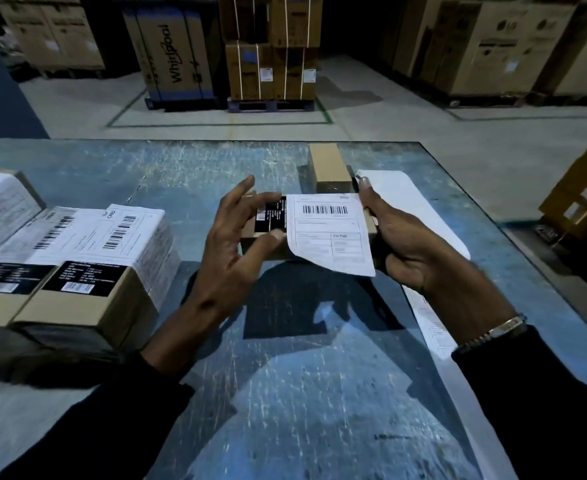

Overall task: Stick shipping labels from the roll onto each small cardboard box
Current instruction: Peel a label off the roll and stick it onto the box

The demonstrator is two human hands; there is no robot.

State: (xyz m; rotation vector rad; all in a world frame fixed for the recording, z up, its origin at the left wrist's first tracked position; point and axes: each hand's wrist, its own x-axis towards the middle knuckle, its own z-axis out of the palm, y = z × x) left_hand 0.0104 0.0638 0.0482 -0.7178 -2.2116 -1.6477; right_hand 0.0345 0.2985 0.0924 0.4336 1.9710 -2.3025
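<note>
The table (118, 168) is a scuffed pale blue, streaked with white scratches. The small box (267, 242) between the hands is plain brown cardboard with a black panel (270, 216) printed in white. The label (330, 233) on it is white, with a black barcode and thin grey lines. The boxes at the left (77, 299) are brown too, with black panels and white barcoded labels on top. Another brown box (328, 166) lies beyond. The sleeves (534, 403) are black; the wristband (496, 332) is silvery.
</note>
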